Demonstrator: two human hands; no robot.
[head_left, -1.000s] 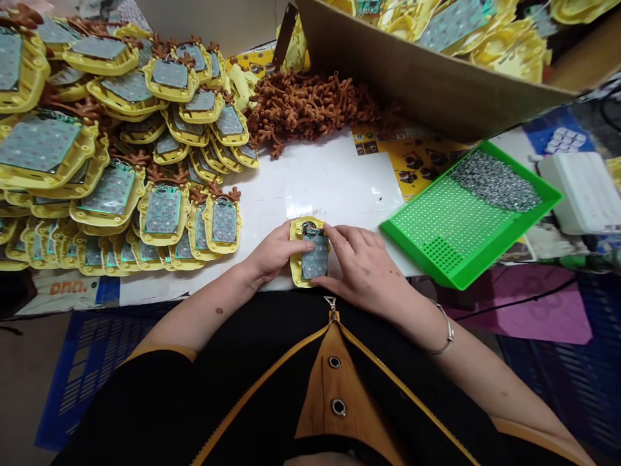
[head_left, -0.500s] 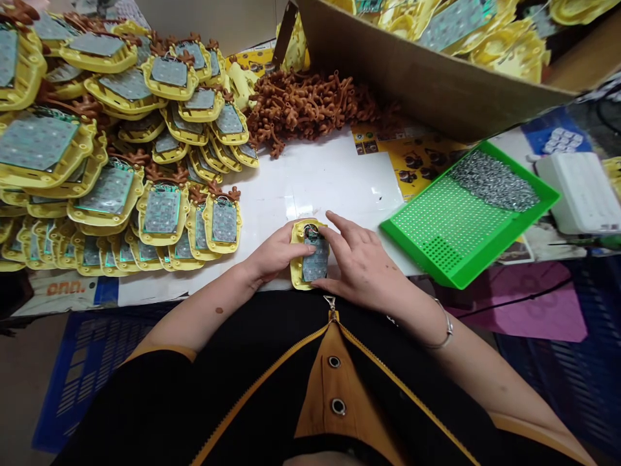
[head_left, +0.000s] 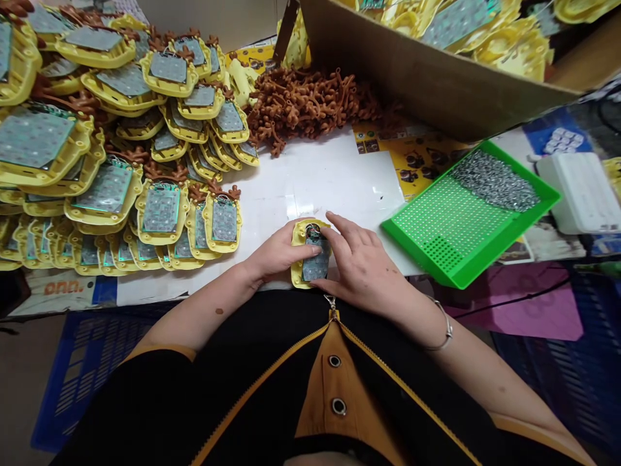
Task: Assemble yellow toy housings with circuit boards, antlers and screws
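A yellow plastic shell lies at the table's front edge, close to my body. Inside it sits a circuit board with a grey backing, and thin wires show at its upper end. My left hand grips the shell's left side, thumb laid over the board. On the right side, my right hand holds the shell and board between thumb below and fingers above, with the index finger stretched out past the shell's top. The right-hand fingertips partly cover the board's edge.
Stacked yellow shells with boards and brown antlers fill the left. A heap of brown antler pieces lies at the back. To the right are a green tray of small screws, a cardboard box of yellow parts and a white container.
Both hands stay on the yellow shell, almost unmoved. The left thumb has slid slightly right across the board.
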